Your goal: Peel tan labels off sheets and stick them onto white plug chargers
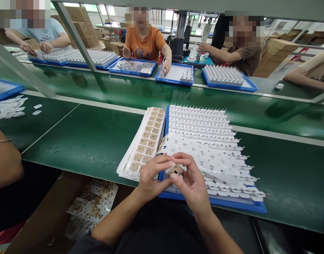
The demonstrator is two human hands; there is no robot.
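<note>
Left grip (pixel 150 177), right grip (pixel 193 180), small part (pixel 177 169) held between

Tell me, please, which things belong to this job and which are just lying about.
Likely job things: held white-and-brown block; white sheets with brown squares; nearest blue rectangular tray.
Seemingly lying about: two loose flat white pieces; brown cardboard boxes.

Pretty packed workshop tbh: long green table (pixel 90 141) with a pale strip (pixel 119 107) running along it, slanted grey metal post (pixel 74 36) under an overhead beam (pixel 199 5), cardboard boxes (pixel 81 31) stacked behind, bright windows (pixel 107 10) way back.
</note>
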